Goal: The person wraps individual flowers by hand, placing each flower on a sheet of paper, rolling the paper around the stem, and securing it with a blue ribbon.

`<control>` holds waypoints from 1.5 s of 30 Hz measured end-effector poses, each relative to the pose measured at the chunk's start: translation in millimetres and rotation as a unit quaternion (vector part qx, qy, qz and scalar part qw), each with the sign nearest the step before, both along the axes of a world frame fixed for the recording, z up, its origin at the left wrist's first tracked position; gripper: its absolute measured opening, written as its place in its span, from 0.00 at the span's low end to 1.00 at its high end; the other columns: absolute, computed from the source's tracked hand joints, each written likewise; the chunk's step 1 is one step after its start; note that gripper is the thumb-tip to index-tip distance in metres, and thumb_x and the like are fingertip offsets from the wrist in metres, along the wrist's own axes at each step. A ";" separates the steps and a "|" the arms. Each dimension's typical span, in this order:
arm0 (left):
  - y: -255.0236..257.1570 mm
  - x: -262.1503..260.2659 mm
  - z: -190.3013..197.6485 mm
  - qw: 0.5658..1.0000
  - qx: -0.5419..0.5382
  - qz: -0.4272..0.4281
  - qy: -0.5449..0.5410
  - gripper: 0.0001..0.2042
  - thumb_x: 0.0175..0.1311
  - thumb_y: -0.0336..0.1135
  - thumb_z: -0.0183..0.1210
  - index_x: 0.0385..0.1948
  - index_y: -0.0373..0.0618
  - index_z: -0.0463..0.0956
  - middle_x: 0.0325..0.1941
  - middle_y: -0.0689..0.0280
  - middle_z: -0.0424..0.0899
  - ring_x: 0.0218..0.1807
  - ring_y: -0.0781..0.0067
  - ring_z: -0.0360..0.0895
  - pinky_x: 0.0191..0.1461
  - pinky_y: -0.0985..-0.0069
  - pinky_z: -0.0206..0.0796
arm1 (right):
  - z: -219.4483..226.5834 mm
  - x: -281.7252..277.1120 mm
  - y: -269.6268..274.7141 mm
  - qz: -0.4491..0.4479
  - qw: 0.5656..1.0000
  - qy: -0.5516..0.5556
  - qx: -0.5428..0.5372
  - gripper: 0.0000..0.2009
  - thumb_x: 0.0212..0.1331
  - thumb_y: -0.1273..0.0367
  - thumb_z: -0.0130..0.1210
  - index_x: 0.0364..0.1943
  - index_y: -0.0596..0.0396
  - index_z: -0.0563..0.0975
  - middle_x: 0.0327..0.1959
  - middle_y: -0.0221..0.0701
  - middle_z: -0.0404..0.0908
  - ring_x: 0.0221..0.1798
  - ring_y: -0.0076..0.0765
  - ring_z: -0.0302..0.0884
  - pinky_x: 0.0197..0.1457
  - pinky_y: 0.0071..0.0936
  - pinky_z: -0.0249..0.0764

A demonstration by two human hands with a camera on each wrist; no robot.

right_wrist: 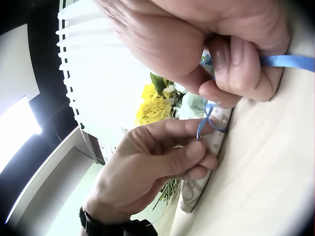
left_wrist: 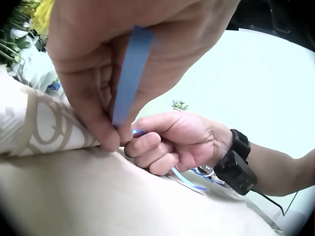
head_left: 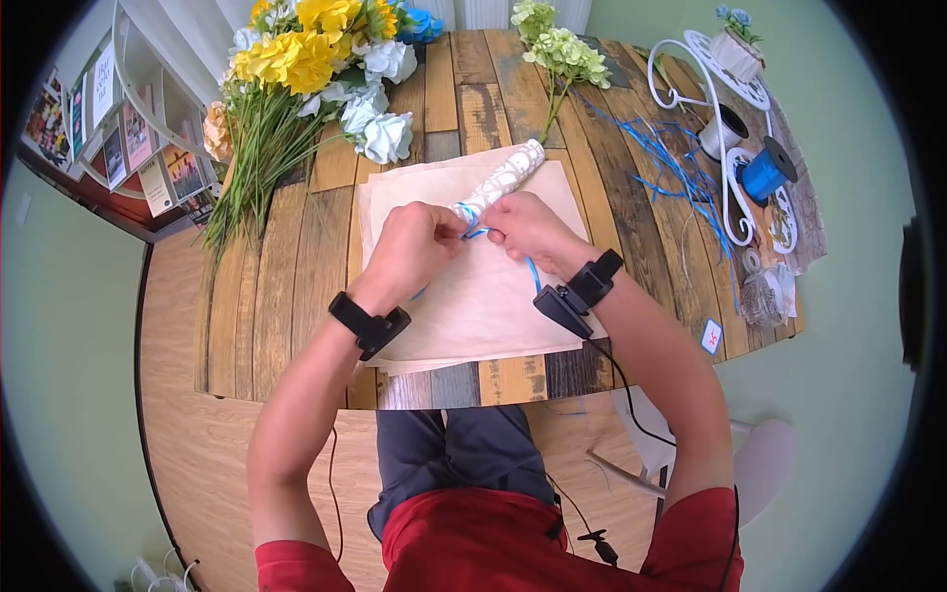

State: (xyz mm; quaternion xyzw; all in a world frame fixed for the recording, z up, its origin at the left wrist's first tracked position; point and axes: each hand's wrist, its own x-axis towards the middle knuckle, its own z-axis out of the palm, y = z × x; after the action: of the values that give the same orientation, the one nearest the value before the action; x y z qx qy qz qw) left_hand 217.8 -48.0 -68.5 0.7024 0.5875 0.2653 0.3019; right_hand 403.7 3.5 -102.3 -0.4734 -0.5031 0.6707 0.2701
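A white roll with a pale looping pattern (head_left: 510, 172) lies diagonally on beige paper sheets (head_left: 473, 311). Blue ribbon (right_wrist: 207, 116) goes around the roll and crosses itself in a small loop on top. My left hand (head_left: 412, 245) pinches one ribbon end between thumb and fingertips, close beside the roll; its loose tail (left_wrist: 132, 78) sticks up in the left wrist view. My right hand (head_left: 538, 232) grips the other end with curled fingers, and a length of ribbon (head_left: 534, 275) trails from it onto the paper. The two hands' fingertips are nearly together over the crossing.
Yellow, white and pale blue flowers (head_left: 296, 59) with long green stems lie at the back left. A green hydrangea stem (head_left: 567, 59) is behind the roll. To the right are tangled blue ribbon strands (head_left: 681, 163), a blue spool (head_left: 763, 178), a white spool (head_left: 723, 133) and a white metal stand (head_left: 738, 197).
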 end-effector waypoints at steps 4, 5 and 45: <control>6.5 -13.7 -3.2 0.989 -0.121 -0.042 -0.068 0.12 0.53 0.22 0.62 0.40 0.36 0.84 0.27 0.62 0.85 0.28 0.76 0.80 0.34 0.77 0.71 | 12.5 10.1 5.0 0.070 0.997 -0.013 -0.023 0.06 0.64 0.69 0.53 0.31 0.57 0.75 0.21 0.21 0.68 0.16 0.12 0.56 0.15 0.15 0.50; 8.0 -15.5 -2.6 0.977 -0.174 -0.049 -0.114 0.12 0.54 0.22 0.61 0.41 0.37 0.85 0.26 0.64 0.84 0.27 0.78 0.78 0.32 0.78 0.69 | 14.9 10.2 3.6 0.070 0.997 -0.013 -0.023 0.06 0.64 0.69 0.53 0.31 0.57 0.75 0.21 0.21 0.68 0.16 0.12 0.56 0.15 0.15 0.50; 8.5 29.4 -7.4 0.993 0.056 -0.013 0.106 0.10 0.45 0.35 0.67 0.24 0.37 0.82 0.22 0.55 0.83 0.24 0.60 0.81 0.35 0.71 0.73 | 4.3 11.6 0.5 0.019 0.999 -0.032 0.022 0.08 0.69 0.67 0.53 0.35 0.57 0.74 0.23 0.21 0.69 0.19 0.12 0.57 0.19 0.14 0.53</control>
State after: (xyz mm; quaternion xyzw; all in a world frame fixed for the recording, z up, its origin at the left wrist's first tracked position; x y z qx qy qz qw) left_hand 247.2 -39.5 -75.9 0.7498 0.5912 0.2180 0.2020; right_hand 415.3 4.0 -98.1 -0.4788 -0.5347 0.6494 0.2513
